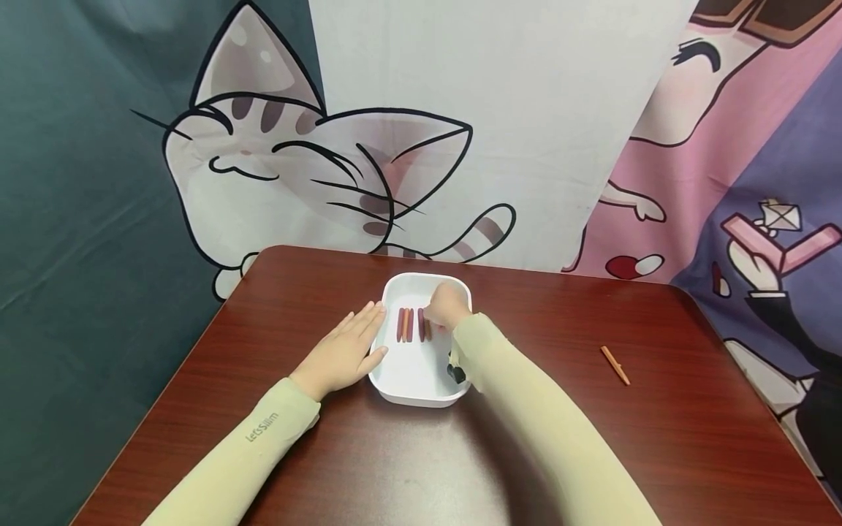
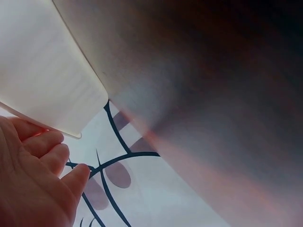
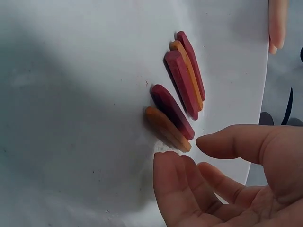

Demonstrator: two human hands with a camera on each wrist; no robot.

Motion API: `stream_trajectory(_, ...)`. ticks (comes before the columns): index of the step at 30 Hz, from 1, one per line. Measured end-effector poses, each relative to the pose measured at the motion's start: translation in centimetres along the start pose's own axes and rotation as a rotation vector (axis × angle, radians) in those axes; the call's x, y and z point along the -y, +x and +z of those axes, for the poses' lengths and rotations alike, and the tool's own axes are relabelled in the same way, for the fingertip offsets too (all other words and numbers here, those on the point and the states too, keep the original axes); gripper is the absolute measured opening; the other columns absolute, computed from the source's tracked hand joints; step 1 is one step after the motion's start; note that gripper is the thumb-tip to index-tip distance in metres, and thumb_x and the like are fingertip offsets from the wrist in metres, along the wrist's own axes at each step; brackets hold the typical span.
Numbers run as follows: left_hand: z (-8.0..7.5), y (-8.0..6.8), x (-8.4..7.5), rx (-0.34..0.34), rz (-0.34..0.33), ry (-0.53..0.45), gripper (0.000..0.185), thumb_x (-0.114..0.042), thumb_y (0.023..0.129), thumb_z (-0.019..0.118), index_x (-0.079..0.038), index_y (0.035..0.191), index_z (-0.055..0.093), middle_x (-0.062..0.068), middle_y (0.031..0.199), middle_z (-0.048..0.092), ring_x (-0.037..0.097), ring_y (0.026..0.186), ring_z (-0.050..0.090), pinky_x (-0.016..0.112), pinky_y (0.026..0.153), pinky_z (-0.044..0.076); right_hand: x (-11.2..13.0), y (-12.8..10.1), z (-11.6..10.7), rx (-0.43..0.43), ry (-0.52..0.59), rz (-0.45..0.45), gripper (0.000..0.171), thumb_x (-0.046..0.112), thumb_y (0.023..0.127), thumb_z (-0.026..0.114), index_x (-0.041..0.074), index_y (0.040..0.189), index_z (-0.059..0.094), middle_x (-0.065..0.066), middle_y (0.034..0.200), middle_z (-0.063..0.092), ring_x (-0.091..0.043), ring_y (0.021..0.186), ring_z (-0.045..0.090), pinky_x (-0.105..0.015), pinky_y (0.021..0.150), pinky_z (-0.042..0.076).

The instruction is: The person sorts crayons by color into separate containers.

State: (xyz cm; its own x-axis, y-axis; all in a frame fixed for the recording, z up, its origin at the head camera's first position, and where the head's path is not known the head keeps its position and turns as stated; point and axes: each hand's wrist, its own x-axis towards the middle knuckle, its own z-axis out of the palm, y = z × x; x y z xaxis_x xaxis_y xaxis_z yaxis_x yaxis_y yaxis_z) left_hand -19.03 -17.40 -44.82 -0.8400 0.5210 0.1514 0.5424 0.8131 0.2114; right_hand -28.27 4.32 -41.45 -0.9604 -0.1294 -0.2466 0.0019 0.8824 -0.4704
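A white tray holds short, blunt-ended sticks in two groups. One group is an orange stick between two red sticks. Beside it lie a dark red stick and an orange-brown stick, side by side. My right hand is inside the tray by this second pair. In the right wrist view its thumb and fingers stand apart around the near end of the orange-brown stick. My left hand lies with extended fingers along the tray's left rim, its fingertips right at the edge.
A single orange-brown stick lies on the brown wooden table, to the right of the tray. Behind the table's far edge hangs a printed cat backdrop. A small dark object shows at my right cuff.
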Motion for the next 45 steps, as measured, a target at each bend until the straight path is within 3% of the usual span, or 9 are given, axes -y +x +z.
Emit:
stream_trajectory(9,-0.2,0.0,-0.1,0.004,-0.002,0.008,0.071,-0.043,0.104,0.046,0.002,0.157,0.031,0.015,0.164,0.028,0.029,0.153,0.022,0.048,0.123,0.022,-0.2,0.2,-0.3,0.035,0.132,0.022,0.034,0.009,0.092,0.066,0.008,0.062,0.050,-0.001,0.054,0.047,-0.019,0.053,0.061,-0.023,0.048,0.045)
stream_trajectory(12,-0.1,0.0,0.0,0.004,-0.005,0.008,0.071,-0.043,0.104,0.046,0.002,0.157,0.031,0.015,0.164,0.028,0.029,0.154,0.022,0.048,0.123,0.021,-0.4,0.4,-0.5,0.048,0.260,0.019,0.030,0.008,0.093,0.064,0.008,0.065,0.053,-0.002,0.063,0.054,-0.018,0.059,0.060,-0.027,0.057,0.056)
stream_trajectory(17,-0.1,-0.1,0.2,0.001,-0.012,0.015,0.071,-0.043,0.104,0.046,0.001,0.157,0.031,0.014,0.165,0.028,0.029,0.154,0.021,0.049,0.123,0.021,-0.4,-0.2,-1.4,0.075,0.518,0.006,0.007,0.009,0.094,0.061,0.002,0.094,0.065,-0.009,0.096,0.064,-0.023,0.080,0.064,-0.033,0.073,0.062)
stream_trajectory(24,-0.1,-0.2,0.1,0.007,-0.028,0.018,0.070,-0.042,0.104,0.046,0.000,0.158,0.030,0.013,0.165,0.028,0.029,0.154,0.021,0.049,0.124,0.020,-1.1,-1.3,-3.2,0.078,0.647,-0.064,0.022,0.019,0.100,0.061,0.002,0.113,0.065,-0.016,0.109,0.067,-0.030,0.090,0.070,-0.035,0.079,0.061)
stream_trajectory(31,0.0,-0.2,0.0,-0.020,-0.004,0.027,0.069,-0.040,0.103,0.048,0.002,0.156,0.033,0.015,0.164,0.030,0.031,0.153,0.024,0.052,0.122,0.023,-3.7,-3.7,-4.5,-0.043,0.617,-0.212,0.025,0.015,0.100,0.060,0.001,0.120,0.065,-0.016,0.111,0.066,-0.037,0.095,0.070,-0.035,0.079,0.061)
stream_trajectory(38,0.1,-0.1,0.1,-0.016,-0.008,0.039,0.069,-0.041,0.104,0.047,0.001,0.157,0.033,0.014,0.164,0.029,0.029,0.153,0.023,0.051,0.122,0.023,-7.8,-6.6,-5.6,-0.211,0.461,-0.391,0.020,0.013,0.098,0.063,0.006,0.116,0.067,-0.009,0.107,0.068,-0.029,0.091,0.067,-0.042,0.081,0.059)
stream_trajectory(45,0.2,0.0,-0.1,-0.017,0.005,0.033,0.070,-0.041,0.103,0.049,0.003,0.156,0.033,0.016,0.163,0.031,0.030,0.153,0.024,0.053,0.121,0.025,-12.8,-9.6,-6.2,-0.334,0.268,-0.463,0.018,0.010,0.096,0.067,0.007,0.114,0.067,-0.009,0.109,0.067,-0.026,0.098,0.065,-0.049,0.089,0.056)
